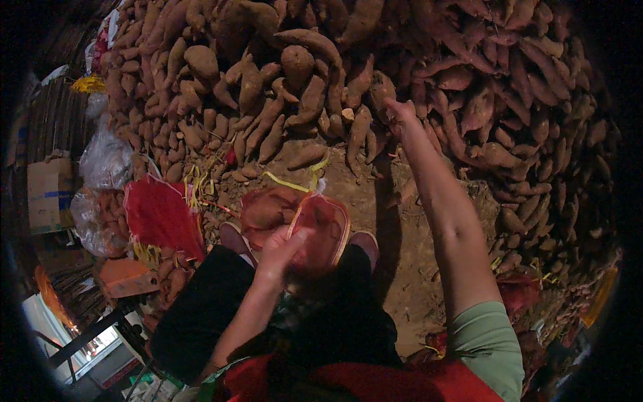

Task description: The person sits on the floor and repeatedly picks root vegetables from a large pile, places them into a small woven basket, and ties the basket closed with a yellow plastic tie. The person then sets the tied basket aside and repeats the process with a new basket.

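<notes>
My left hand [281,251] grips the rim of a red mesh bag [324,231] that stands between my shoes. Inside its mesh show a few sweet potatoes [269,213], and yellow tie strips [286,182] trail from its far side. My right hand [400,114] reaches out to the near face of a large heap of sweet potatoes [296,65]. Its thumb lies over one soil-covered sweet potato [383,88], which it holds at the heap's edge; the other fingers are partly hidden.
A flat red mesh bag [158,216] with yellow ties lies on the left. Beyond it are a clear plastic bag [103,221] with sweet potatoes, a cardboard box [49,193] and an orange box [128,277]. Bare soil [417,281] runs along the right.
</notes>
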Motion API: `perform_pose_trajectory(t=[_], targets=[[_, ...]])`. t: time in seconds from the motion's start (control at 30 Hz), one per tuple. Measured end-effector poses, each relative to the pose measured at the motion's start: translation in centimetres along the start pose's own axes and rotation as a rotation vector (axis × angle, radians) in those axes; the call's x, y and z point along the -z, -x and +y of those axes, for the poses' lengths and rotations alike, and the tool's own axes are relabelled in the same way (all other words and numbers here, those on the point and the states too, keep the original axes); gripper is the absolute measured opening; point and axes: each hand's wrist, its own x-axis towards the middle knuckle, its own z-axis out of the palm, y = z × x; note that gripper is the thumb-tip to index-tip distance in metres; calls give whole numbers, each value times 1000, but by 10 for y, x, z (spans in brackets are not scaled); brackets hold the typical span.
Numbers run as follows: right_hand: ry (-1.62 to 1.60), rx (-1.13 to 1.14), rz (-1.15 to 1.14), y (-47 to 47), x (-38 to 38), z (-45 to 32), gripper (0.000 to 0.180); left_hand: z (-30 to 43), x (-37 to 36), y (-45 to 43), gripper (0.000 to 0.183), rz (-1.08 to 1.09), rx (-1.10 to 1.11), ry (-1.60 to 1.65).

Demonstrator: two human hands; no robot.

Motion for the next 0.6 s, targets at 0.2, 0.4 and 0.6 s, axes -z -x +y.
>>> perform_pose_trajectory(t=[0.2, 0.4, 0.6], targets=[[-193, 59, -203, -12, -4, 12, 58, -2, -1, 0, 19, 16, -5, -47], [-122, 261, -240, 46, 34, 3, 58, 3, -4, 5, 19, 49, -24, -49], [1079, 821, 249, 170, 121, 63, 82, -1, -10, 1, 19, 31, 10, -45]])
